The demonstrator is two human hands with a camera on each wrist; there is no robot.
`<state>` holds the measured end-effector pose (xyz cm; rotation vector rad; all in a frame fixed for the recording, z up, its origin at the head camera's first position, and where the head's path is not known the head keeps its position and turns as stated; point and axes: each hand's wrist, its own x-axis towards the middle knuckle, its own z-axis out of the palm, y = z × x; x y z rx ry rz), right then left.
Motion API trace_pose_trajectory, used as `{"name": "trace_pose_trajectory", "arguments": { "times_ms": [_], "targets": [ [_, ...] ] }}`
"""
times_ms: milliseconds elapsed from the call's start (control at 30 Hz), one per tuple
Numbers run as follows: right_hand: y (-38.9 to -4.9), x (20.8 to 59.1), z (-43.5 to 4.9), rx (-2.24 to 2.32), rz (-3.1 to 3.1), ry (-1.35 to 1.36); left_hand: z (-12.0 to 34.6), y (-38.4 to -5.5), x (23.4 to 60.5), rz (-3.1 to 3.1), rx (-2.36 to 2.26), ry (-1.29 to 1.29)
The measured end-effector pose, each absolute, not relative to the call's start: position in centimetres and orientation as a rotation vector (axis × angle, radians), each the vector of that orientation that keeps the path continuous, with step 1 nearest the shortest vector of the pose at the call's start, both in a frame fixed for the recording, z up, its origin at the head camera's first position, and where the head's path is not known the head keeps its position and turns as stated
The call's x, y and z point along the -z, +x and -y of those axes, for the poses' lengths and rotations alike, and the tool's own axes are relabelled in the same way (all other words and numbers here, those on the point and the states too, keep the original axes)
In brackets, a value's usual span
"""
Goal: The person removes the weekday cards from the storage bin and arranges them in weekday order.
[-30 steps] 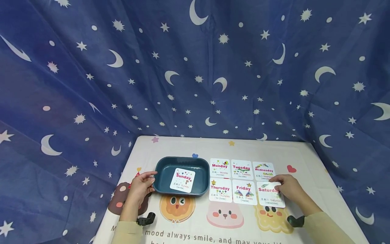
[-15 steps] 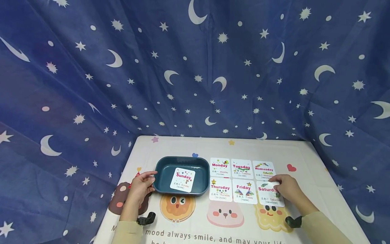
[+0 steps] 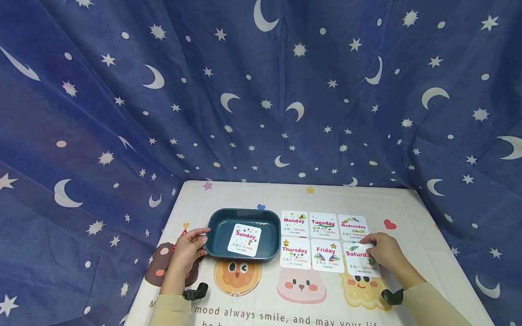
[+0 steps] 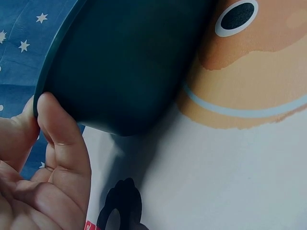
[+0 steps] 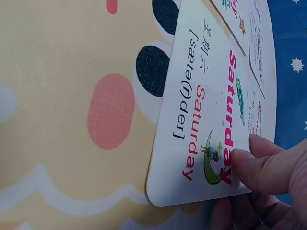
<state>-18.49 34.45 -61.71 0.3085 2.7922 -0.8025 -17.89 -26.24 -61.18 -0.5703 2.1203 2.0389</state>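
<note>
At the left end of the dark teal tray (image 3: 263, 252), my left hand (image 3: 188, 254) pinches the rim. The left wrist view shows the thumb (image 4: 64, 122) against the tray's wall, with a finger on the other side. A white Sunday card (image 3: 244, 240) lies tilted inside the tray. Over to the right, my right hand (image 3: 385, 251) holds the Saturday card (image 3: 359, 262) by its right side. In the right wrist view, its thumb (image 5: 261, 167) lies on the card's face by the printed word, and the other fingers are at the edge, partly hidden.
The Monday (image 3: 294, 231), Tuesday (image 3: 324, 233) and Wednesday (image 3: 353, 233) cards form a back row. Thursday (image 3: 295, 260) and Friday (image 3: 327, 262) lie in front, left of Saturday. A cartoon-printed white cloth (image 3: 244, 312) covers the table; a blue starry curtain (image 3: 261, 136) hangs behind.
The right hand and the Saturday card have shifted very slightly left since a second ago. My left hand, the tray and the other cards stay in place.
</note>
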Motion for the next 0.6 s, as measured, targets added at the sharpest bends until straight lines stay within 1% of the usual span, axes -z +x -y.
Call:
{"name": "trace_pose_trajectory", "arguments": {
  "times_ms": [600],
  "targets": [
    [-18.31,61.8,-34.54,0.686,-2.9,0.231,26.29,-17.79,61.27,-2.104,-2.06,-0.546]
  ]
}}
